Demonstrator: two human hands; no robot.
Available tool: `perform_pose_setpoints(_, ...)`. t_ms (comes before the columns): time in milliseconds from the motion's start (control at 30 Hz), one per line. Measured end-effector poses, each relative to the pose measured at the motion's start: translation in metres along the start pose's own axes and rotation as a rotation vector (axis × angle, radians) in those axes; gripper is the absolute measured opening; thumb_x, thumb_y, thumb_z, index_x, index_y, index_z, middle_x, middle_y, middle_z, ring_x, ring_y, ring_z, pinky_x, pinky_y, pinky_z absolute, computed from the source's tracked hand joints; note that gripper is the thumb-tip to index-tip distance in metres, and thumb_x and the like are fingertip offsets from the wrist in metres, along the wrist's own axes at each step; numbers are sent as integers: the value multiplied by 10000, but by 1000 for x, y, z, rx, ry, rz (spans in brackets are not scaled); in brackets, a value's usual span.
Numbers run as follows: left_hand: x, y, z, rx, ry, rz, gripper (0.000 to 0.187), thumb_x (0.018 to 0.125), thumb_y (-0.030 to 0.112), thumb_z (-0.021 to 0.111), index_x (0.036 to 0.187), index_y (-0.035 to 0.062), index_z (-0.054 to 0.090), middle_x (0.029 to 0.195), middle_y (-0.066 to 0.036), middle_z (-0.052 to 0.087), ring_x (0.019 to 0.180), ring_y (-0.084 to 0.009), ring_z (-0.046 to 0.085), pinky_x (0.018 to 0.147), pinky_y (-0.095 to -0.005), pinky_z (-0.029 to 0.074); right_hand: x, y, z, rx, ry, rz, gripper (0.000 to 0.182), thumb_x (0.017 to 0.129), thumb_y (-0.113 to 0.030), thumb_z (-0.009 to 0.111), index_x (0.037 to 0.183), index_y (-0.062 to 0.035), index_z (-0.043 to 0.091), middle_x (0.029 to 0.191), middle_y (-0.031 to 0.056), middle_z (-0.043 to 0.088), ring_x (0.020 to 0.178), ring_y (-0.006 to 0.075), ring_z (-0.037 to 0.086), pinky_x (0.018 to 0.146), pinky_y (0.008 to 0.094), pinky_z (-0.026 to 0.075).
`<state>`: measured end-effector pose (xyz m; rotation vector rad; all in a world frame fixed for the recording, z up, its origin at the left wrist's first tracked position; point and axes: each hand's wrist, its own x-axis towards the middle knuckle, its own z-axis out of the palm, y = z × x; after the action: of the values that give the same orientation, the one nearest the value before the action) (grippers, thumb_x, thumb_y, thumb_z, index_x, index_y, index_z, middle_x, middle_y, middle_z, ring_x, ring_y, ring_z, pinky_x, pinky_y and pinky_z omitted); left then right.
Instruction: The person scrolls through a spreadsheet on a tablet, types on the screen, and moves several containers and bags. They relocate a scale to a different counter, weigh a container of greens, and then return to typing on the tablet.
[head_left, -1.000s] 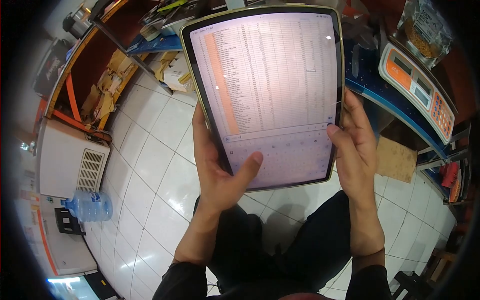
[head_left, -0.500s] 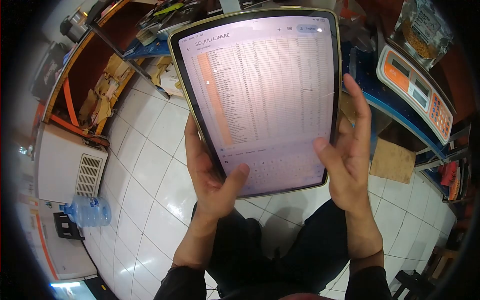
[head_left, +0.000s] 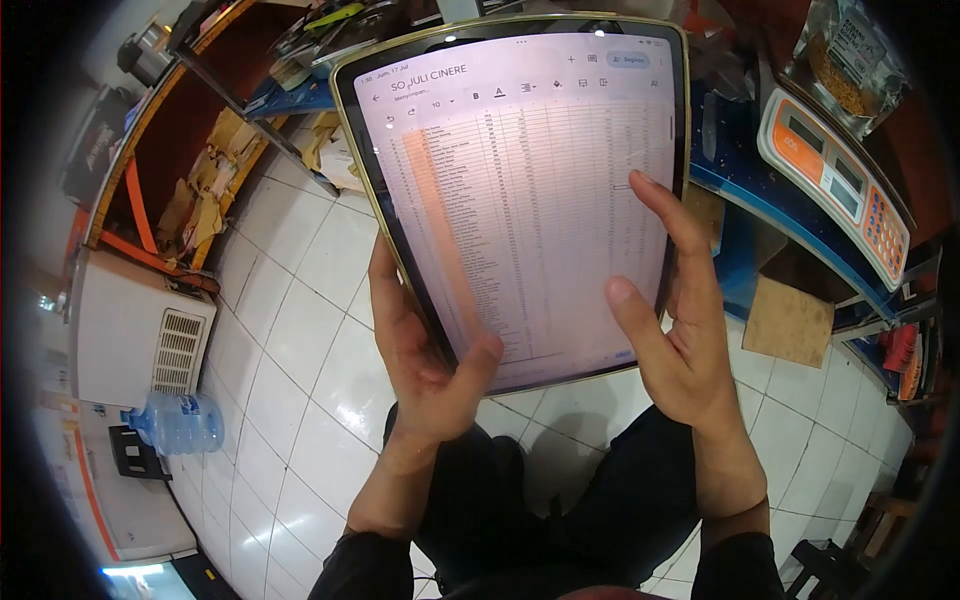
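A large tablet [head_left: 545, 230] with a gold-edged case stands tilted in front of me, its screen showing a spreadsheet titled "SO JULI CINERE" with an orange column. My left hand [head_left: 425, 375] grips the lower left edge, thumb on the screen and fingers behind. At the right edge is my right hand [head_left: 690, 350], thumb and index finger spread apart over the screen. That index fingertip is right at a small outlined cell on the sheet; the other fingers are bent beside the tablet's edge, partly hidden.
An orange and white digital scale [head_left: 835, 185] sits on a blue-topped table [head_left: 745, 190] at right, beside a clear packet [head_left: 850, 65] of brown contents. Cardboard [head_left: 788, 322] leans below. On the left are a shelf [head_left: 150, 190] and a large blue water bottle [head_left: 180, 422] on the tiled floor.
My right hand has moved left, its index finger now over the screen instead of beyond the edge. The on-screen keyboard has gone, and a formatting toolbar has appeared above the sheet.
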<state>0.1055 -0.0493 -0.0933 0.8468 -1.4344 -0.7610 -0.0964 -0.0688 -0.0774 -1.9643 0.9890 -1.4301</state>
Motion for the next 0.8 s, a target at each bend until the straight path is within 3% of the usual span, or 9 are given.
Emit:
perform_pose_setpoints(700, 2, 1, 0, 62, -70, 71, 892, 695, 68, 544, 1425, -14, 38, 1257, -203, 413, 1162, -265, 486, 971, -386, 426, -1, 0, -3, -96, -42, 28, 513, 910, -204, 495, 1374, -43, 348, 1395, 175, 386, 1287, 322, 380, 1060, 448, 303)
perform_pose_setpoints(767, 2, 1, 0, 74, -63, 71, 894, 693, 67, 542, 1426, -11, 37, 1264, -203, 407, 1168, -266, 480, 976, -386, 421, -3, 3, -3, -23, -41, 44, 643, 864, -264, 557, 1414, -81, 281, 1459, 143, 291, 1366, 281, 255, 1114, 422, 210)
perform_pose_setpoints(800, 2, 1, 0, 75, -66, 78, 894, 693, 62, 539, 1428, -10, 35, 1274, -203, 400, 1176, -268, 472, 982, -388, 414, -3, 4, -2, -21, -43, 42, 643, 864, -264, 557, 1414, -81, 281, 1459, 143, 291, 1366, 281, 255, 1114, 422, 210)
